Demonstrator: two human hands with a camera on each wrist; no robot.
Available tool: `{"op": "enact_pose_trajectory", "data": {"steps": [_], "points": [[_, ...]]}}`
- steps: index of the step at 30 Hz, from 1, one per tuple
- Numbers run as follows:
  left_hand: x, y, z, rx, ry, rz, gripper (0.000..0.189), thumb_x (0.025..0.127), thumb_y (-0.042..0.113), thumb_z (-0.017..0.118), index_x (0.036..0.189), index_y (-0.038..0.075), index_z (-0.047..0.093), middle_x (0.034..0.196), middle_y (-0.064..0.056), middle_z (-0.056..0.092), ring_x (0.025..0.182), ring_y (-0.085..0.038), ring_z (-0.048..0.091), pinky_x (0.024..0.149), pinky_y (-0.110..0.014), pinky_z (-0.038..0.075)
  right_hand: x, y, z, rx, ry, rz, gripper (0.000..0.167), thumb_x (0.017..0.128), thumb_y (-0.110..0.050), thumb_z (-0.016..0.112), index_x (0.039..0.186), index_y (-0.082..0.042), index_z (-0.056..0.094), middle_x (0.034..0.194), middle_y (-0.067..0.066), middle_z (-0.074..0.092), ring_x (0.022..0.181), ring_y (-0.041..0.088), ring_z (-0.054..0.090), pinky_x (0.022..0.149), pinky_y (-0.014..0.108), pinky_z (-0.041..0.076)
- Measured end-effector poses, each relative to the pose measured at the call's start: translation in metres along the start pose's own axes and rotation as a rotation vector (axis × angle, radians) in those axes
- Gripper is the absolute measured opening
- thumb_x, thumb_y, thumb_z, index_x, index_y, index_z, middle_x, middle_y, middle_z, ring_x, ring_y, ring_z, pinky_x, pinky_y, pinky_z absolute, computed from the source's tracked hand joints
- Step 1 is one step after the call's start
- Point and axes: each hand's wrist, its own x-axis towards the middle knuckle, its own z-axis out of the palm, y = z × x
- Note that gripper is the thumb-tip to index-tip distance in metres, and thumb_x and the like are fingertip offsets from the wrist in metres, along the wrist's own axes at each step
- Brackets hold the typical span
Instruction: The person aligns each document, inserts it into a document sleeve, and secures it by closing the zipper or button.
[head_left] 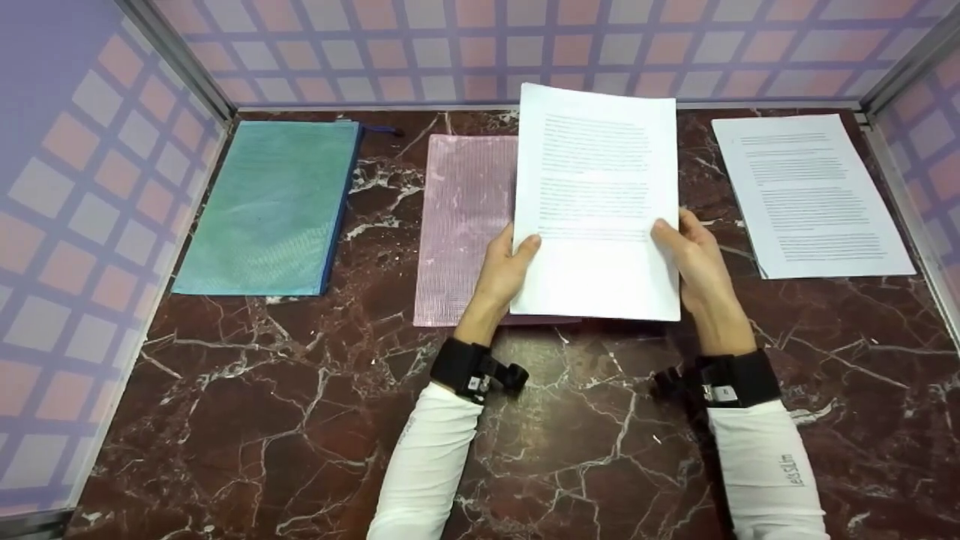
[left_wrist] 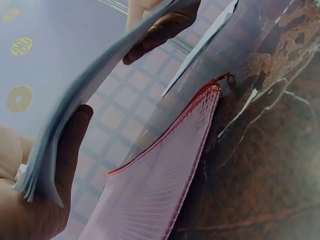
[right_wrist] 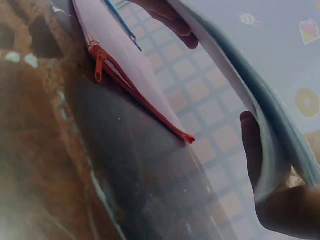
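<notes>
A stack of printed paper sheets (head_left: 596,202) is held up between both hands, overlapping a pink mesh zipper pouch (head_left: 465,225) in the head view. My left hand (head_left: 504,270) grips the stack's lower left edge, thumb on the front and fingers behind. On the opposite edge, my right hand (head_left: 701,262) pinches the sheets the same way. The left wrist view shows the stack (left_wrist: 95,70) edge-on and slightly bowed, above the pink pouch (left_wrist: 155,180). In the right wrist view, the pouch's red zipper (right_wrist: 145,102) runs along its side.
A green mesh pouch (head_left: 266,206) with a blue zipper edge lies at the left. Another printed paper stack (head_left: 817,199) lies at the right. Checkered panels (head_left: 480,52) wall the back and sides of the dark marbled tabletop (head_left: 300,420).
</notes>
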Motion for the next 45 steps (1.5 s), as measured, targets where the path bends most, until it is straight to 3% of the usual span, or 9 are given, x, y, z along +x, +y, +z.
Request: {"op": "enact_pose_trajectory", "data": {"steps": [3, 8, 11, 13, 18, 25, 33, 40, 45], "points": [[0.000, 0.000, 0.000, -0.015, 0.005, 0.005, 0.042, 0.104, 0.013, 0.045, 0.146, 0.011, 0.045, 0.126, -0.013, 0.067, 0.095, -0.022, 0.070, 0.084, -0.034, 0.060, 0.001, 0.001, -0.002, 0.093, -0.090, 0.064, 0.062, 0.097, -0.029, 0.063, 0.149, -0.008, 0.036, 0.108, 0.003, 0.067, 0.090, 0.015, 0.067, 0.072, 0.027, 0.058], [0.000, 0.000, 0.002, -0.026, -0.006, 0.014, 0.043, 0.104, 0.013, 0.044, 0.147, 0.011, 0.044, 0.132, -0.011, 0.065, 0.104, -0.022, 0.069, 0.091, -0.033, 0.058, 0.001, 0.002, -0.007, 0.209, -0.204, 0.183, 0.047, 0.098, -0.030, 0.061, 0.135, -0.006, 0.046, 0.098, 0.002, 0.074, 0.083, 0.016, 0.073, 0.068, 0.031, 0.062], [0.000, 0.000, 0.003, -0.007, -0.021, 0.020, 0.044, 0.104, 0.013, 0.045, 0.148, 0.011, 0.042, 0.139, -0.009, 0.060, 0.115, -0.020, 0.065, 0.101, -0.030, 0.054, 0.000, 0.001, -0.010, 0.210, -0.234, 0.177, 0.041, 0.100, -0.029, 0.058, 0.131, -0.005, 0.048, 0.097, 0.003, 0.075, 0.083, 0.016, 0.074, 0.068, 0.031, 0.062], [0.000, -0.001, 0.003, 0.011, -0.035, 0.014, 0.044, 0.104, 0.014, 0.045, 0.148, 0.011, 0.042, 0.135, -0.011, 0.063, 0.110, -0.022, 0.067, 0.096, -0.033, 0.057, -0.002, 0.000, -0.011, 0.204, -0.240, 0.154, 0.039, 0.100, -0.026, 0.057, 0.131, -0.004, 0.047, 0.099, 0.003, 0.075, 0.084, 0.016, 0.074, 0.069, 0.031, 0.062], [0.000, -0.001, 0.004, 0.066, -0.071, -0.008, 0.041, 0.104, 0.012, 0.045, 0.145, 0.010, 0.046, 0.119, -0.016, 0.069, 0.088, -0.023, 0.070, 0.077, -0.037, 0.062, -0.002, 0.000, -0.016, 0.142, -0.183, 0.088, 0.039, 0.099, -0.013, 0.058, 0.135, -0.003, 0.048, 0.101, 0.001, 0.074, 0.086, 0.016, 0.073, 0.070, 0.030, 0.061], [-0.001, 0.001, 0.005, 0.116, -0.105, -0.037, 0.037, 0.102, 0.007, 0.047, 0.139, 0.007, 0.049, 0.114, -0.020, 0.070, 0.084, -0.025, 0.073, 0.071, -0.038, 0.063, -0.002, -0.004, -0.023, 0.044, -0.102, 0.093, 0.051, 0.095, -0.014, 0.065, 0.138, 0.006, 0.046, 0.098, -0.002, 0.075, 0.086, 0.014, 0.071, 0.071, 0.027, 0.060], [0.001, 0.001, 0.004, 0.164, -0.075, -0.033, 0.041, 0.097, 0.005, 0.059, 0.137, 0.002, 0.052, 0.126, -0.022, 0.067, 0.106, -0.029, 0.070, 0.087, -0.032, 0.061, -0.004, -0.005, -0.033, 0.062, -0.072, 0.062, 0.042, 0.096, -0.014, 0.063, 0.131, 0.006, 0.049, 0.094, 0.000, 0.075, 0.082, 0.014, 0.072, 0.068, 0.026, 0.059], [-0.001, 0.005, 0.007, 0.383, -0.085, 0.013, 0.041, 0.099, 0.020, 0.059, 0.136, 0.003, 0.055, 0.124, -0.020, 0.069, 0.119, -0.030, 0.065, 0.102, -0.035, 0.055, -0.003, -0.005, -0.045, 0.160, -0.023, 0.047, 0.034, 0.095, -0.012, 0.064, 0.127, -0.001, 0.058, 0.095, 0.002, 0.076, 0.080, 0.015, 0.074, 0.064, 0.027, 0.061], [-0.004, 0.005, 0.009, 0.530, -0.104, 0.065, 0.036, 0.101, 0.024, 0.057, 0.133, 0.007, 0.060, 0.123, -0.013, 0.069, 0.115, -0.026, 0.067, 0.100, -0.032, 0.055, -0.004, -0.006, -0.056, 0.214, 0.038, 0.050, 0.023, 0.094, -0.010, 0.066, 0.116, -0.007, 0.066, 0.096, 0.003, 0.076, 0.080, 0.017, 0.074, 0.064, 0.029, 0.061]]}}
